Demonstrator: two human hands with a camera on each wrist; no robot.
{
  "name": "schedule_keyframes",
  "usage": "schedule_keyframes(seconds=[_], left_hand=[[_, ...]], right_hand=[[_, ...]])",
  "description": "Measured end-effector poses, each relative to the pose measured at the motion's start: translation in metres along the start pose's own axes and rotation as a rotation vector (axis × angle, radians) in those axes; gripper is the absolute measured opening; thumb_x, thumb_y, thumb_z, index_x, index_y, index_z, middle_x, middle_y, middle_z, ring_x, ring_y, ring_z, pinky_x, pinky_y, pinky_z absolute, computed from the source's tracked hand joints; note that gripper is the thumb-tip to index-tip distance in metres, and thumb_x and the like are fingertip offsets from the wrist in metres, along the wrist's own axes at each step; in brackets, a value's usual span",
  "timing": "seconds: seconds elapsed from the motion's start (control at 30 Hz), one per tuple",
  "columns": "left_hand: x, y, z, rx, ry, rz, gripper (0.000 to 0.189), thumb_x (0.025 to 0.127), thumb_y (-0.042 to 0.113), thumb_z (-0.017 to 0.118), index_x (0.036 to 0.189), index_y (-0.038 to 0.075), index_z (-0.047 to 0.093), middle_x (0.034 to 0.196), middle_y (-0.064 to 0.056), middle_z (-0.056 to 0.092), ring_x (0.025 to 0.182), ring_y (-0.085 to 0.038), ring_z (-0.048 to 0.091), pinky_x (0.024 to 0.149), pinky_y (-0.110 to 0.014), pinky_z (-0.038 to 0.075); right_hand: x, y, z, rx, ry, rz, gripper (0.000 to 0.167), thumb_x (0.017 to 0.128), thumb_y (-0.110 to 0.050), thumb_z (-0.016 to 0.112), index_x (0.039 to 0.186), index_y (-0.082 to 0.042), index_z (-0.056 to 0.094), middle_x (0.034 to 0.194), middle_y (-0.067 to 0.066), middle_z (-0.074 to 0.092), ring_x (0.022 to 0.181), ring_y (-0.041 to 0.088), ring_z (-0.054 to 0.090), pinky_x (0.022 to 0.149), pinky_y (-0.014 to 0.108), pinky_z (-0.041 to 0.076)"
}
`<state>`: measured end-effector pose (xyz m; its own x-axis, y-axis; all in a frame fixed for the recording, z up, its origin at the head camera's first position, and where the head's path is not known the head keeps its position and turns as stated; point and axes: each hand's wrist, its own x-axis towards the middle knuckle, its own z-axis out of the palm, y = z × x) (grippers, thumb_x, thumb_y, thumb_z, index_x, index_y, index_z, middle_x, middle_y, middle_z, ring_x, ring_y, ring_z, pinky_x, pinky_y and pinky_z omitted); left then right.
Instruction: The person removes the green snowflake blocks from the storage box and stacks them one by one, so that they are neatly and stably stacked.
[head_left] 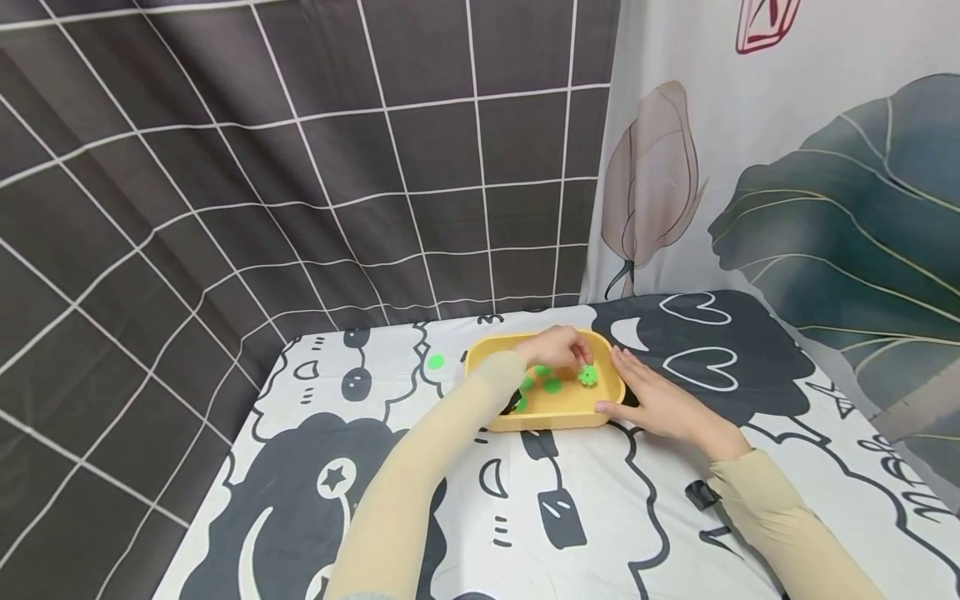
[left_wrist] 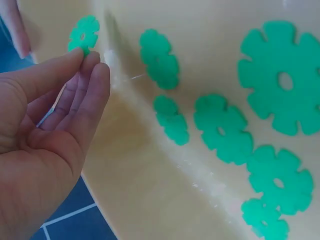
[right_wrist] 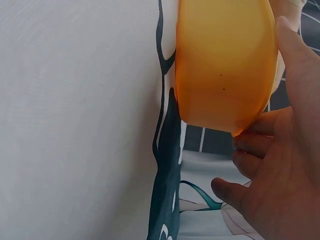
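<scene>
My left hand [head_left: 558, 346] reaches into a yellow plastic bin [head_left: 555, 421]. Between thumb and fingertips it pinches a green notched disc [left_wrist: 83, 34], flower-shaped with a small hole in its centre. Several more such discs lie in the bin, among them a large-looking one [left_wrist: 267, 65] and two overlapping ones, of which one is a disc [left_wrist: 280, 182] in the left wrist view. At the bin's right end, my right hand [head_left: 660, 400] rests against the wall, fingers extended and thumb by the near corner. The right wrist view shows its fingers [right_wrist: 255, 145] touching the bin's outside.
A lone green piece [head_left: 436, 362] lies on the patterned cloth [head_left: 465, 542] left of the bin. A dark grid curtain [head_left: 337, 167] hangs behind and to the left, with a leaf-print curtain [head_left: 825, 233] at the right. Something small and black [head_left: 512, 403] sits by the left forearm.
</scene>
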<state>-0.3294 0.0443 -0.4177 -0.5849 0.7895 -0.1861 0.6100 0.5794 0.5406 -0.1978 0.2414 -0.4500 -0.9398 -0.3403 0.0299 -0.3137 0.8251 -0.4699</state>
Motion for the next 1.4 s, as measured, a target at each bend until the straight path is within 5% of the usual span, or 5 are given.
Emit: schedule_keyframes(seconds=[0.27,0.63,1.2,1.4], left_hand=[[-0.003,0.004,-0.015,-0.068,0.102,0.023,0.015,0.09,0.001,0.068,0.104,0.004,0.074,0.093,-0.003,0.071,0.082,-0.009,0.06,0.074,-0.014,0.048],[-0.013,0.0,-0.031,-0.046,0.152,0.031,0.02,0.09,0.004,0.067,0.109,0.005,0.075,0.096,-0.002,0.072,0.086,-0.009,0.062,0.076,-0.015,0.05],[-0.059,-0.027,-0.075,-0.229,0.246,-0.088,0.015,0.094,0.002,0.066,0.106,0.001,0.074,0.1,-0.008,0.074,0.092,-0.023,0.071,0.079,-0.024,0.057],[-0.077,-0.037,-0.09,-0.208,0.27,-0.121,0.013,0.095,0.007,0.067,0.104,0.004,0.075,0.096,-0.005,0.074,0.089,-0.024,0.07,0.079,-0.03,0.057]], right_hand=[[0.001,0.001,0.001,-0.003,-0.011,0.012,0.107,0.09,-0.068,0.059,0.158,0.003,0.017,0.165,0.023,0.015,0.151,0.042,0.014,0.116,0.062,0.021],[0.001,0.002,0.002,0.007,-0.017,0.013,0.106,0.09,-0.068,0.058,0.158,0.001,0.016,0.165,0.022,0.013,0.151,0.041,0.013,0.116,0.062,0.021],[0.001,0.001,0.001,0.009,-0.012,0.0,0.106,0.09,-0.067,0.06,0.158,0.002,0.017,0.165,0.022,0.014,0.151,0.041,0.013,0.116,0.062,0.022],[0.002,0.001,-0.001,0.012,-0.011,-0.003,0.106,0.09,-0.066,0.061,0.159,0.001,0.016,0.165,0.022,0.014,0.151,0.041,0.013,0.116,0.063,0.022]])
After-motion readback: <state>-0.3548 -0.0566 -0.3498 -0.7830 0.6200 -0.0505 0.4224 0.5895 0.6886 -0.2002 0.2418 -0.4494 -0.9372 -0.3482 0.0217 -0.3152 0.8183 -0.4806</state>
